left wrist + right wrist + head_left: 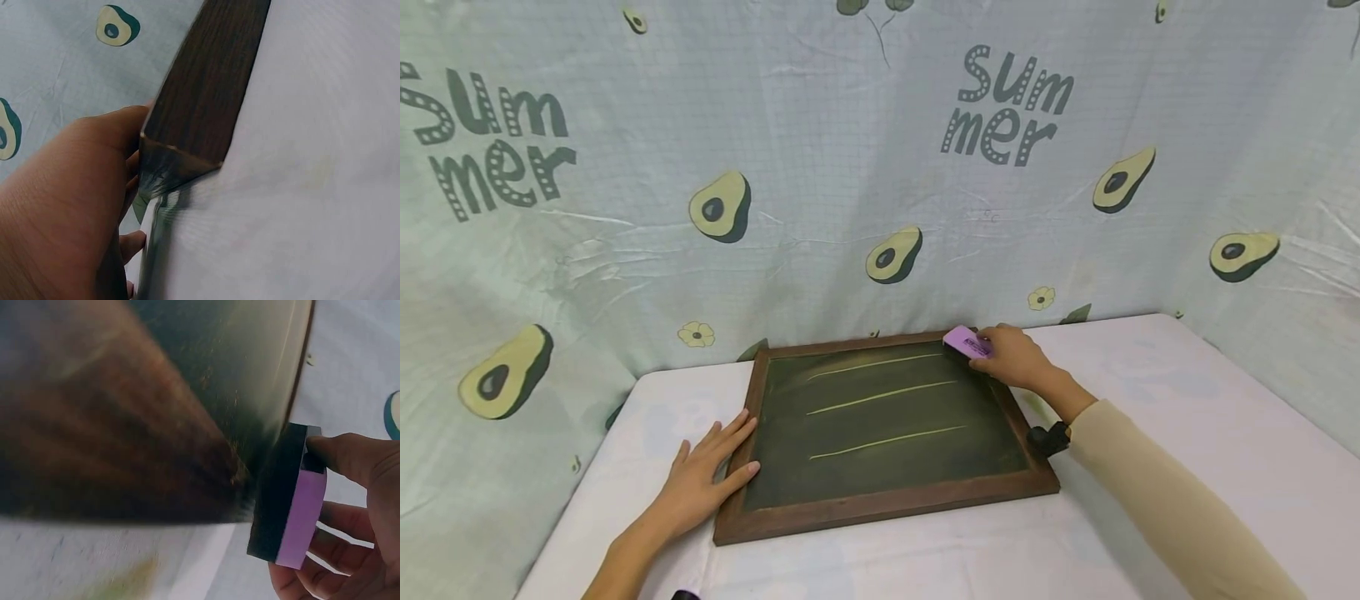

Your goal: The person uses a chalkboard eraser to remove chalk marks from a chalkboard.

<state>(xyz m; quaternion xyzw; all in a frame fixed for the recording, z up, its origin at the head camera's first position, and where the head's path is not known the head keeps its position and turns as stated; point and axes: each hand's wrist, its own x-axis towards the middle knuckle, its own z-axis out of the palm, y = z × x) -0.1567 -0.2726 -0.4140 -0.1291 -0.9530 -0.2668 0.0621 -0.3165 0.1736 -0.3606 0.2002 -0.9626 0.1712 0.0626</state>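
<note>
A small chalkboard (pixel 880 421) in a dark wooden frame (pixel 206 94) lies on the white table (pixel 1187 400), with three pale chalk lines across it. My right hand (pixel 1018 358) grips a purple eraser (pixel 966 342) with a black felt underside (pixel 275 494), pressed at the board's far right corner. My left hand (pixel 703 479) lies flat with straight fingers against the frame's left edge, thumb side touching the wood. In the left wrist view the hand (pixel 69 206) sits beside the frame's near corner.
An avocado-print cloth (pixel 880 167) hangs as a backdrop behind and to both sides of the table. A black wrist strap (pixel 1047 439) shows at my right sleeve. Table surface extends to the right of the board.
</note>
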